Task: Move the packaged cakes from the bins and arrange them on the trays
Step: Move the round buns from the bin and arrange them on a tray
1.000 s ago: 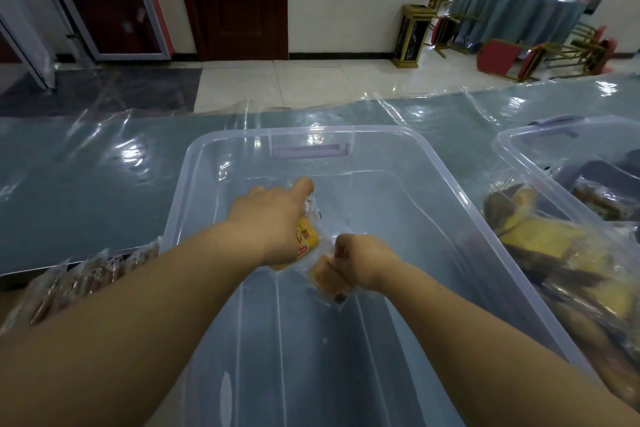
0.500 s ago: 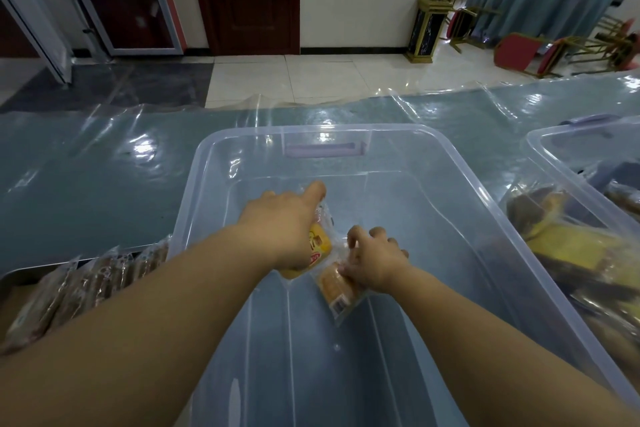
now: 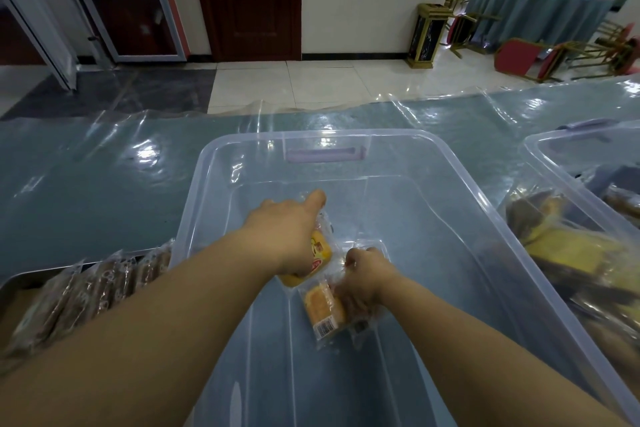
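Both my hands reach into a large clear plastic bin (image 3: 446, 163) in front of me. My left hand (image 3: 287, 236) is closed over a yellow packaged cake (image 3: 320, 253), index finger stretched forward. My right hand (image 3: 363, 279) grips an orange packaged cake (image 3: 323, 310) with a barcode label, close beside the yellow one. No other cakes show on the bin's floor. At the left a metal tray (image 3: 14, 282) carries a row of brown packaged cakes (image 3: 90, 291).
A second clear bin (image 3: 540, 149) at the right holds several yellow and brown packaged cakes (image 3: 568, 253). The table (image 3: 86, 191) is covered with blue cloth under clear plastic sheeting. Beyond it lie a tiled floor, a dark door and red chairs.
My right hand has closed tighter on the orange packaged cake and drawn it a little towards me. My left hand has stayed on the yellow one. The view shifted slightly.
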The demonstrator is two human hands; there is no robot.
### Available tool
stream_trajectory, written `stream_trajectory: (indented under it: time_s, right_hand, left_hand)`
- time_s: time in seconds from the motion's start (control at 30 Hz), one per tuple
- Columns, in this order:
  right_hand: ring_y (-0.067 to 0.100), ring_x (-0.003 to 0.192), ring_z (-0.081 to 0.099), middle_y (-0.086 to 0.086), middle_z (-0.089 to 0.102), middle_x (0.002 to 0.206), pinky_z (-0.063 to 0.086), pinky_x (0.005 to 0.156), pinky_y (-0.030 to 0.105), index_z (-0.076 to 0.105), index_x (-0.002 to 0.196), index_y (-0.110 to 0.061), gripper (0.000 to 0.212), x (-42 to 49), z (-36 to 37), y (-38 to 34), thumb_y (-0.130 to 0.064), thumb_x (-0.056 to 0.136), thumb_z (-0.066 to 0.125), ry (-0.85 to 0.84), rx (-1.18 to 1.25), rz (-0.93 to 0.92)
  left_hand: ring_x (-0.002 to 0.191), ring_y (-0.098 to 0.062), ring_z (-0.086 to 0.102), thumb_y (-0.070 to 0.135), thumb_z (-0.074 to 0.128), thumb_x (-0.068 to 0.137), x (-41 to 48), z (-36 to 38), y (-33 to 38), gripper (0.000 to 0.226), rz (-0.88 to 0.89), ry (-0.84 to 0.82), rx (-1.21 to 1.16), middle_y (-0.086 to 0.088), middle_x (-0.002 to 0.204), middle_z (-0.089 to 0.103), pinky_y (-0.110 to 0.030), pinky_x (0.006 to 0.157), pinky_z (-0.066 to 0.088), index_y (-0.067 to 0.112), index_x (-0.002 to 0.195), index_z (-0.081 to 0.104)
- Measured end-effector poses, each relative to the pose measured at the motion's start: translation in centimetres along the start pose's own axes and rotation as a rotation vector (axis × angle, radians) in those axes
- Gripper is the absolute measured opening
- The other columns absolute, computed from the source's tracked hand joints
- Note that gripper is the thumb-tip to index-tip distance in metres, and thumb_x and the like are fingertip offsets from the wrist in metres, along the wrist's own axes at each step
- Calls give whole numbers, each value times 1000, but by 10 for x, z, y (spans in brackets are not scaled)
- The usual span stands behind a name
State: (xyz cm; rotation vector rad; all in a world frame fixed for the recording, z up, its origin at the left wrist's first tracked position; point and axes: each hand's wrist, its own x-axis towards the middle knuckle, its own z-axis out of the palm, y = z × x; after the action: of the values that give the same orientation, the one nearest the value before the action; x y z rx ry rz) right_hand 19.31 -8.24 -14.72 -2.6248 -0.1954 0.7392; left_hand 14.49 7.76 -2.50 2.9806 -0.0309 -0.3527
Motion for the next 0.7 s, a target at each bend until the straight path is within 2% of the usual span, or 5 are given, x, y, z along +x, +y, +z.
stream_trajectory:
  time_s: [0.13,0.3,0.43,0.63,0.7]
  right_hand:
    - [15,80,56,-2,59,96,47,68,27,53,95,-29,32,-12,-9,-4,-39,72,74,47,46,-32]
    - [22,85,55,2,52,102,46,72,32,55,100,-27,29,-44,-47,-15,-39,75,66,262,-126,-54]
    - [27,90,56,-2,41,97,39,71,30,56,99,-26,33,-89,-80,-23,-46,74,62,458,-58,-108]
    - [13,75,51,-4,47,94,40,67,28,56,93,-27,28,-172,-115,-41,-44,73,66,792,203,-311]
    - [6,74,50,-10,46,89,43,63,25,54,92,-31,27,-199,-118,-51,-42,73,69,882,275,-417]
  left_hand:
    - [82,-25,57,24,73,66,-6,-3,2,82,6,-7,-33,-5,102,53,-36,67,53,33,129,21]
    - [86,-25,58,27,75,64,-24,-18,5,90,28,87,-156,-3,107,53,-39,72,54,35,133,17]
    - [80,-14,57,30,80,60,-61,-38,2,94,95,248,-334,3,101,50,-27,58,47,42,128,18]
    - [81,-3,54,38,85,53,-144,-60,-6,96,131,549,-543,10,106,52,-23,64,47,53,123,22]
    - [85,-4,54,42,86,50,-175,-64,-13,97,108,659,-576,11,106,49,-29,69,49,55,122,23]
